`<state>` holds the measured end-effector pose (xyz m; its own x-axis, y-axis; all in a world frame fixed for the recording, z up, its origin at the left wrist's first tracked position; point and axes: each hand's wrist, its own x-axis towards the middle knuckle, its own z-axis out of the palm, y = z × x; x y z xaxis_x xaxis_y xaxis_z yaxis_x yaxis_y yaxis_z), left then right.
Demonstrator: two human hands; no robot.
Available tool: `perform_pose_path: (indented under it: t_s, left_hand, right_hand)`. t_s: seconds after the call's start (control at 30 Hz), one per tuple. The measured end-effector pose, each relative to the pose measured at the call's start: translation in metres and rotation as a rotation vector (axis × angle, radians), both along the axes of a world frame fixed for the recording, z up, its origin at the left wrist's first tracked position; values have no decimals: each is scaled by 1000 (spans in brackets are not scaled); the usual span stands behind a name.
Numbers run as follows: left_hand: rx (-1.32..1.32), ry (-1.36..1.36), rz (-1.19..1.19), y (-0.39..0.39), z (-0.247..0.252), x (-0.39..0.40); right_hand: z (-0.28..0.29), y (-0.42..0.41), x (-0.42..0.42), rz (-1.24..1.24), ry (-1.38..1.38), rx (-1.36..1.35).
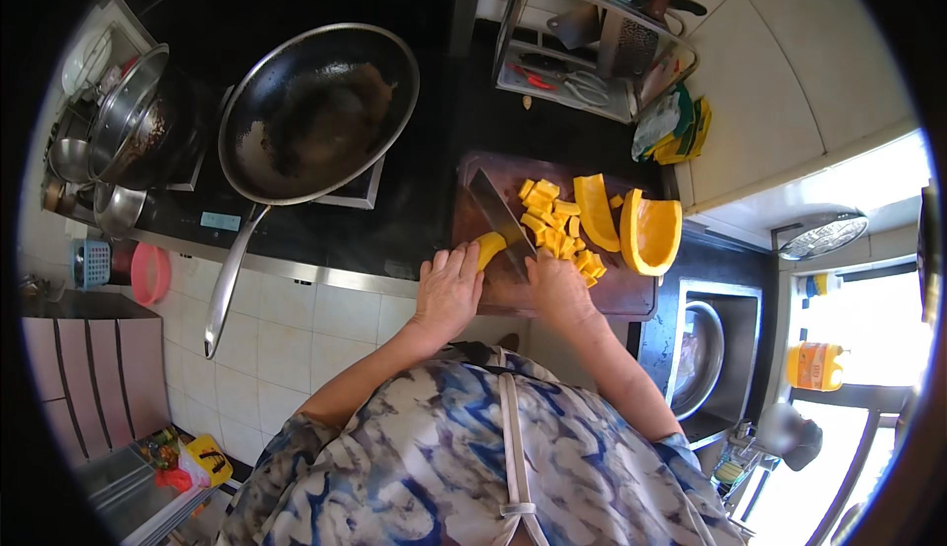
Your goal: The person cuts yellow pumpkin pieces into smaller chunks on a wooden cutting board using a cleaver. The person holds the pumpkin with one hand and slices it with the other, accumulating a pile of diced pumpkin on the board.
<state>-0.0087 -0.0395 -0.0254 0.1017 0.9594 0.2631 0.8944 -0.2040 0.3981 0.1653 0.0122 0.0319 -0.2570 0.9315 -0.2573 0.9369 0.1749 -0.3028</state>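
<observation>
My right hand (pixel 560 285) grips a cleaver (pixel 494 206), its broad blade slanting up and left across a reddish-brown cutting board (pixel 621 298). On the blade's left side lies a piece of orange pumpkin (pixel 490 247), with my left hand (pixel 450 288) pressed over its near end. How far the blade has entered that piece I cannot tell. Cut pumpkin chunks (pixel 551 224) are heaped to the right of the blade. Beyond them sit a curved pumpkin slice (pixel 596 213) and a larger hollowed pumpkin section (pixel 652 239). My right fingers hide the cleaver's handle.
A large wok (pixel 318 113) stands on the black cooktop at left, its handle (pixel 231 287) jutting past the counter edge. Behind the board stands a metal knife rack (pixel 562 98) with blades and scissors. A sink (pixel 729 354) holding a metal basin (pixel 699 361) is at right.
</observation>
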Motion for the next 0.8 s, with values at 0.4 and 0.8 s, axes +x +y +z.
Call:
perform_pose_path:
  t_s: [0.4, 0.8]
  left_hand:
    - [-37, 2, -47, -1, 3, 0]
    - [85, -6, -75, 17, -9, -1]
  right_hand:
    - [-7, -1, 7, 12, 44, -43]
    - [40, -13, 14, -21, 8, -22]
